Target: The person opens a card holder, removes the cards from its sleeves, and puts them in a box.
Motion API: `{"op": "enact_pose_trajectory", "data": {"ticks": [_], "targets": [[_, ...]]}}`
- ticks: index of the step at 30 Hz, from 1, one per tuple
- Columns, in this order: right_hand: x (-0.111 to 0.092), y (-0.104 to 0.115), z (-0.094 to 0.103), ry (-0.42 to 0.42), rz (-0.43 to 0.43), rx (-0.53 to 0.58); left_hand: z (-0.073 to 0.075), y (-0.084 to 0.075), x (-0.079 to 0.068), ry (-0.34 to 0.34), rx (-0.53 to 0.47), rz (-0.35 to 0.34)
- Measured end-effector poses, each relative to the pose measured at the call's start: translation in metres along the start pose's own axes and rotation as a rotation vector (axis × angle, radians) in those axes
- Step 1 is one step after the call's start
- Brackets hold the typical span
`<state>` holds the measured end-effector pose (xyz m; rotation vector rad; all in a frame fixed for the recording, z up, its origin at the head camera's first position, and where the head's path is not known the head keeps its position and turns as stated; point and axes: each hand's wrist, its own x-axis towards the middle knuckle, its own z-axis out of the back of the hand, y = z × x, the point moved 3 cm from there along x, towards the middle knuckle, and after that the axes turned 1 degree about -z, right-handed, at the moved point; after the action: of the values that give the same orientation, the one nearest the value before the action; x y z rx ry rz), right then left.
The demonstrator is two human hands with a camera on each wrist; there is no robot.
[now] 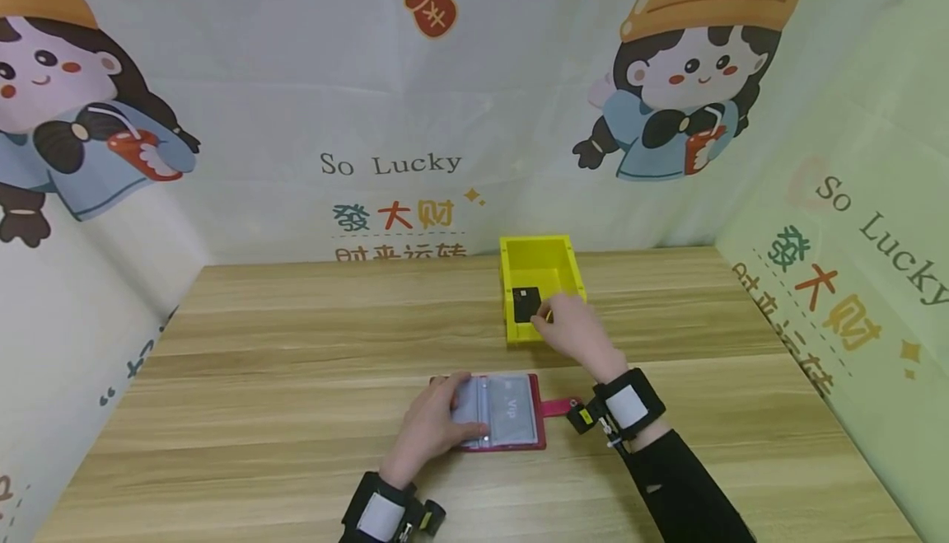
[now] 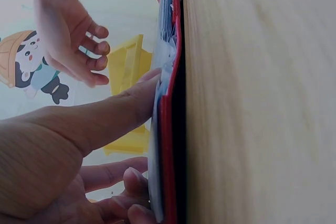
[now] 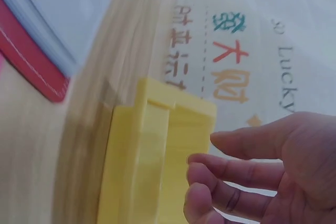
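Observation:
An opened card holder [image 1: 511, 411] with clear sleeves and a red cover lies on the table; its right-hand sleeve reads "Vip". My left hand [image 1: 433, 419] grips its left part, the thumb lying across the sleeves and the fingers at the edge; in the left wrist view the thumb [image 2: 115, 114] presses on the pages. Over the front right corner of a yellow box [image 1: 539, 259] is my right hand [image 1: 574, 330], fingers loosely bent and holding nothing. The right wrist view shows a gap between thumb and fingers [image 3: 226, 174]. A black card [image 1: 526, 304] lies inside the box.
The wooden table [image 1: 296, 345] meets a printed cloth backdrop [image 1: 371, 98] behind and at both sides. A pink strap [image 1: 558, 407] sticks out from the holder's right edge, close to the right wrist's camera [image 1: 582, 417]. The box stands near the table's back edge.

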<state>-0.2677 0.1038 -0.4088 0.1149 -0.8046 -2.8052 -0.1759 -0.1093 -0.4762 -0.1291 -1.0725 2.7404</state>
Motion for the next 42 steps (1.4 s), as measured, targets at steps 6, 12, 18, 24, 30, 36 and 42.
{"op": "enact_pose_trajectory", "data": {"ticks": [6,12,18,24,30,36,42], "targets": [[-0.019,0.003,-0.016,0.079,0.101,0.050,0.002,0.000,0.001,-0.002,0.009,0.000],[-0.029,-0.002,-0.036,0.229,0.170,0.098,0.001,0.000,0.000,0.009,0.011,0.003],[-0.029,-0.007,-0.051,0.304,0.247,0.077,0.001,0.000,-0.001,0.006,0.009,-0.002],[-0.028,-0.009,-0.058,0.315,0.307,0.032,0.001,0.000,-0.001,0.005,0.016,-0.009],[-0.032,-0.013,-0.062,0.315,0.278,0.037,0.001,0.000,-0.001,0.008,0.018,-0.008],[-0.037,-0.014,-0.063,0.291,0.229,0.044,0.000,0.000,-0.001,0.010,0.021,-0.008],[-0.040,-0.013,-0.062,0.254,0.215,0.037,0.000,0.000,-0.001,0.006,0.021,-0.012]]}}
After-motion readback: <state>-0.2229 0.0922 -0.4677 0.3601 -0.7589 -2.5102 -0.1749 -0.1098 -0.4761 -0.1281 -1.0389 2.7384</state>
